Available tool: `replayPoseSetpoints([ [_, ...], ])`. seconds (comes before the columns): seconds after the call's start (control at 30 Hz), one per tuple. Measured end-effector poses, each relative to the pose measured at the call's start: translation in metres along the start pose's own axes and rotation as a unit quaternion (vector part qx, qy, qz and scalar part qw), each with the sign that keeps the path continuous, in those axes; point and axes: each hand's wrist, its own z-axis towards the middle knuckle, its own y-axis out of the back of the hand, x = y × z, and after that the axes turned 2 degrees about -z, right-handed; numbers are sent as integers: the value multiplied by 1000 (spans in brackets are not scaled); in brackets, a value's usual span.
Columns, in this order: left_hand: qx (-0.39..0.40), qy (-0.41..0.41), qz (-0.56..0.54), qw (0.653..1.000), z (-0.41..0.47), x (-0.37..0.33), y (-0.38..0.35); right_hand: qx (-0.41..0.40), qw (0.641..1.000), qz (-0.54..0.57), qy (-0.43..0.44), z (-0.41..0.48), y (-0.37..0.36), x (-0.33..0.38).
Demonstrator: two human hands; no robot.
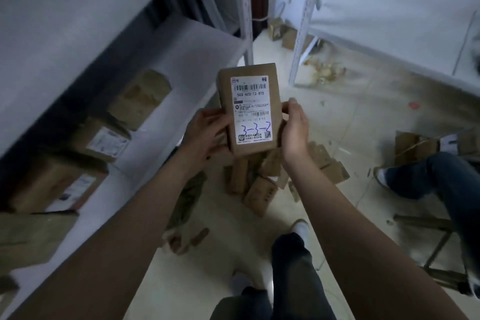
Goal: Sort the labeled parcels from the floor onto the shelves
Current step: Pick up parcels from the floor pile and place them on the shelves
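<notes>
Here, a labeled parcel (249,109) is held upright in both hands, in the air between two shelving units.

Its white label (253,110) faces the camera, with blue handwriting beginning "3-3"; the last digit is unclear. The left hand (207,130) grips its left edge, thumb on the front, and the right hand (294,130) curls its fingers round the right edge. Below lies a pile of brown parcels (262,182) on the tiled floor (337,117). More boxes (140,99) sit on the left shelf (181,41). A second person's jeans leg (446,179) shows at right.
</notes>
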Motion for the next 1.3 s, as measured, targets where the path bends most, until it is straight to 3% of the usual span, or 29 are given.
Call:
replayPoseSetpoints([
  [0.3, -94, -150, -63, 982, -140, -108, 107, 161, 983, 35, 86, -131, -105, 117],
  [0.53, -187, -203, -124, 953, -190, -128, 151, 250, 952, 0, 179, -174, -152, 150],
  [0.7, -227, -218, -165, 935, -211, -128, 169, 337, 923, -19, 184, -184, -174, 160],
  [1.07, -338, -188, -178, 905, -256, -87, 171, 452, 882, -53, 118, -181, -199, 134],
  [1.3, -373, -93, -193, 903, -286, -5, 165, 518, 840, -154, 41, -187, -196, 64],
])
